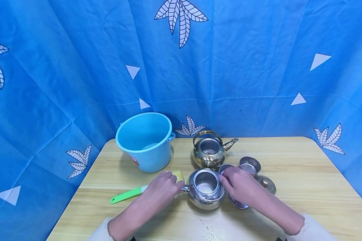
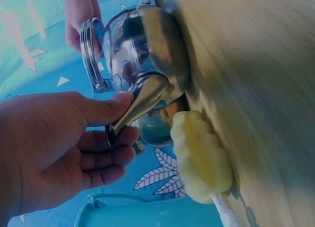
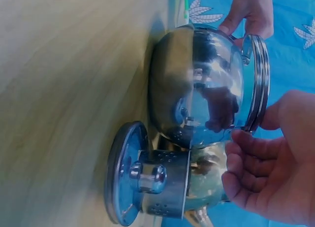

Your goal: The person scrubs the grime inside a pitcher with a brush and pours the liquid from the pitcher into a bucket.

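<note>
- Green-handled sponge brush point(image 1: 129, 194): lower left of centre, partly hidden by the left hand.
- Left hand point(image 1: 166, 184): entering from lower left, thumb and forefinger pinching the spout point(image 1: 185, 188).
- Silver teapot point(image 1: 205, 199): lower centre, upright, mouth up, spout pointing left, long axis across the frame.
- Right hand point(image 1: 238, 182): entering from lower right, fingers curled, seemingly pinching the lowered handle point(image 3: 260, 81); the fingertips are partly obscured.

White left sleeve point(image 1: 101, 232), matching white right sleeve point(image 1: 313, 229), both ending above the wrists, bare hands point(image 1: 165, 184), small dark pieces point(image 1: 133, 239) beside the sleeves.
</note>
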A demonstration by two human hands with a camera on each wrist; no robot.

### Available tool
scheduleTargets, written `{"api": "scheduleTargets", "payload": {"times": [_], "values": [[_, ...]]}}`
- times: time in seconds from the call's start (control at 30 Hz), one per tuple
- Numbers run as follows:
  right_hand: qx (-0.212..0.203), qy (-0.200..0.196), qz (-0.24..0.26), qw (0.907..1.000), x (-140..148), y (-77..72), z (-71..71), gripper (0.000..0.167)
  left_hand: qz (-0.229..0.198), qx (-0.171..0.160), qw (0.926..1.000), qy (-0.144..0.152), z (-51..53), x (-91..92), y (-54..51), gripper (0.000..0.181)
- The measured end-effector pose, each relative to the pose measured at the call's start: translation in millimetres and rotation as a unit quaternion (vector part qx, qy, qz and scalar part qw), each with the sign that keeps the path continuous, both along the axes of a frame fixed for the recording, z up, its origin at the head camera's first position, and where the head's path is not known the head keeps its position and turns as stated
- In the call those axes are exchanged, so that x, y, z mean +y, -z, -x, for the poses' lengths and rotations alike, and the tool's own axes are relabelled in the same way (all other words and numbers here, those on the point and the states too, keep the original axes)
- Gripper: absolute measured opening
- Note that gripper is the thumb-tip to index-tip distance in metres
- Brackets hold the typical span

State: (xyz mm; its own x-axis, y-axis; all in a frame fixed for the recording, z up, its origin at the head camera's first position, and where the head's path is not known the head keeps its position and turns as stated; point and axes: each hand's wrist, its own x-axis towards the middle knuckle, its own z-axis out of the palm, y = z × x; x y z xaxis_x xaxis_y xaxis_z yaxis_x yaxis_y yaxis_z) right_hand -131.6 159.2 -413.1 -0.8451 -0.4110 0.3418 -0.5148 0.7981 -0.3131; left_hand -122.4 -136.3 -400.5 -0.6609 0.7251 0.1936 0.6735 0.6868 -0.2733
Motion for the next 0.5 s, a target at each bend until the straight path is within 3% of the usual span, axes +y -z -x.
{"api": "scheduleTargets", "payload": {"times": [0.27,0.5], "values": [[-0.029,0.013,-0.046,0.9985,-5.3,-1.1,0.7,0.035,-0.021,-0.003,0.9998,0.006,1.5,-5.1,6.5,0.021],[-0.056,0.028,-0.041,0.9972,-9.8,5.3,1.0,0.034,-0.049,-0.032,0.9983,-0.005,1.6,-17.1,9.0,0.033]]}}
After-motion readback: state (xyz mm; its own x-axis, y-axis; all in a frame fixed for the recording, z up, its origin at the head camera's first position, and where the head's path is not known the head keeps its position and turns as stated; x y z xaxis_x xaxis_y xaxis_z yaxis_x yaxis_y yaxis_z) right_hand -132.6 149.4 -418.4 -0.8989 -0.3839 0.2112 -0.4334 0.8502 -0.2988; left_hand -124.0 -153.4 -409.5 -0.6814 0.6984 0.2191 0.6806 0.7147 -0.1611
